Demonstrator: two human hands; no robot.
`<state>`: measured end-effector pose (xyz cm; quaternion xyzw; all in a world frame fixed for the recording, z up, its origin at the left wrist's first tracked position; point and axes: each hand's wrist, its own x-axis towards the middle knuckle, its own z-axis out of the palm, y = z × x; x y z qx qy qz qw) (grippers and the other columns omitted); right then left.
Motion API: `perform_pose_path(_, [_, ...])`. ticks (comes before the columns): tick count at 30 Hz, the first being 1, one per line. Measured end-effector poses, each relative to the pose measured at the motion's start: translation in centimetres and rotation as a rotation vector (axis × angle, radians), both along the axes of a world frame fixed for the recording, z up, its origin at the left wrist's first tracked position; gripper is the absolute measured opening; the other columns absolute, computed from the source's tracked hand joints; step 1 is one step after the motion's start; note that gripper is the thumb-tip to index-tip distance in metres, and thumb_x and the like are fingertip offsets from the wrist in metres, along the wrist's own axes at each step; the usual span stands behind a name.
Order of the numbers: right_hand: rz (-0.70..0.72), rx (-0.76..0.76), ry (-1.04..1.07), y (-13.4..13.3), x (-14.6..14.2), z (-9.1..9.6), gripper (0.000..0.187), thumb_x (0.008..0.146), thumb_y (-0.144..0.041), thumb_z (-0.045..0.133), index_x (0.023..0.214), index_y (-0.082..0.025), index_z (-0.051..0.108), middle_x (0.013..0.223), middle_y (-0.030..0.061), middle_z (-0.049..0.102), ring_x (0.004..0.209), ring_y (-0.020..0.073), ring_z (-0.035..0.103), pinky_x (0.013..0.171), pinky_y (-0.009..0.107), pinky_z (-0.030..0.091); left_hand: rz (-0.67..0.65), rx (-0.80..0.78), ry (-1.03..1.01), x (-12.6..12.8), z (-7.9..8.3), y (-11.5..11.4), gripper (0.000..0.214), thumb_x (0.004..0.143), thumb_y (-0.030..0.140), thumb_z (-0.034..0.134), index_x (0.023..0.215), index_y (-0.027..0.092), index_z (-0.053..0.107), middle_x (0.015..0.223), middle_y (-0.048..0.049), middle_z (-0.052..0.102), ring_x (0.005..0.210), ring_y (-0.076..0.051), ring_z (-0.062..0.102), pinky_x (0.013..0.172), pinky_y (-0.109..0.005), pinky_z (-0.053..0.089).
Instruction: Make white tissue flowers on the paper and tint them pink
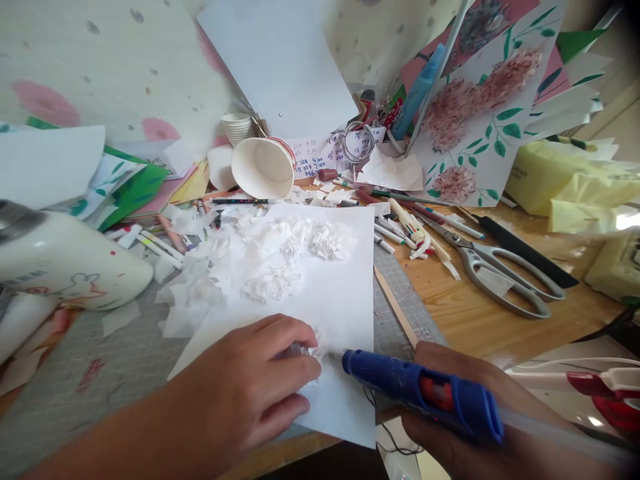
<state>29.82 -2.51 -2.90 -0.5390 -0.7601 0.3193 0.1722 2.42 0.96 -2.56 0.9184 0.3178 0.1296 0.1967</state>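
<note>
My right hand (480, 393) is wrapped round a blue hot glue gun (400, 377) with a clear glue stick running out of its back. The nozzle points left, close to a small crumpled white paper cluster (316, 352) on a white sheet (345, 293). My left hand (270, 380) lies over the sheet's lower part, thumb and fingers curled at that cluster; part of it is hidden beneath them. Farther up the sheet sit more crumpled paper clusters (333, 240). Torn paper pieces (193, 300) lie along the sheet's left side.
Grey scissors (505, 273) and several pens lie at the right. A wooden stick (395, 307) rests on the grey cutting mat (120, 373). A white bottle (75, 260) lies at the left. A paper cup (263, 168) is tipped on its side at the back.
</note>
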Motion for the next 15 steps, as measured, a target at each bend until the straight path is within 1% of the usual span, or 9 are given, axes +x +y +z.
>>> perform_pose_path(2, [0.011,0.058,-0.053,-0.20,-0.01,-0.12,0.003,0.071,-0.023,0.058,0.072,-0.025,0.060,0.073,0.0011,0.067,0.059,0.0172,0.065,0.052,0.027,0.048,0.011,0.008,-0.008,0.05,-0.04,0.04,0.016,0.092,0.021,0.050,0.100,0.024,0.063,0.114,-0.0043,0.057,0.095,-0.018,0.059,0.083,-0.025,0.048])
perform_pose_path(4, [0.044,0.074,-0.089,-0.26,-0.04,-0.14,0.006,0.074,-0.021,0.057,0.073,-0.024,0.061,0.073,0.0012,0.066,0.062,0.0174,0.065,0.054,0.027,0.049,0.000,0.004,-0.006,0.06,-0.08,0.11,0.016,0.092,0.021,0.049,0.099,0.024,0.063,0.114,-0.0043,0.058,0.094,-0.017,0.059,0.082,-0.025,0.049])
perform_pose_path(6, [0.069,0.051,-0.075,-0.16,-0.10,-0.03,0.007,0.076,-0.020,0.057,0.075,-0.024,0.062,0.072,0.0002,0.065,0.062,0.0163,0.065,0.054,0.026,0.049,-0.008,0.001,-0.004,0.00,-0.12,0.17,0.015,0.091,0.021,0.050,0.099,0.024,0.062,0.114,-0.0046,0.058,0.094,-0.018,0.059,0.082,-0.025,0.049])
perform_pose_path(9, [0.088,0.009,-0.061,0.01,-0.15,0.27,0.007,0.074,-0.017,0.061,0.074,-0.024,0.060,0.077,-0.0001,0.063,0.064,0.0149,0.064,0.055,0.025,0.048,-0.013,-0.008,-0.001,-0.11,-0.19,0.19,0.015,0.090,0.021,0.051,0.100,0.024,0.062,0.115,-0.0052,0.058,0.094,-0.019,0.059,0.082,-0.028,0.049])
perform_pose_path(11, [0.104,-0.019,-0.102,0.03,-0.11,0.43,0.008,0.073,-0.015,0.060,0.073,-0.023,0.057,0.080,0.0005,0.061,0.066,0.0144,0.063,0.055,0.025,0.048,-0.017,-0.013,0.004,-0.15,-0.18,0.16,0.015,0.090,0.021,0.052,0.100,0.024,0.062,0.115,-0.0054,0.057,0.095,-0.020,0.059,0.082,-0.028,0.049])
perform_pose_path(15, [0.132,-0.038,-0.163,-0.07,0.06,0.45,0.006,0.078,-0.019,0.058,0.074,-0.023,0.057,0.080,0.0010,0.059,0.067,0.0141,0.063,0.055,0.024,0.046,-0.017,-0.006,0.009,-0.09,-0.08,0.16,0.016,0.089,0.019,0.053,0.101,0.024,0.062,0.115,-0.0048,0.058,0.095,-0.019,0.059,0.082,-0.027,0.049])
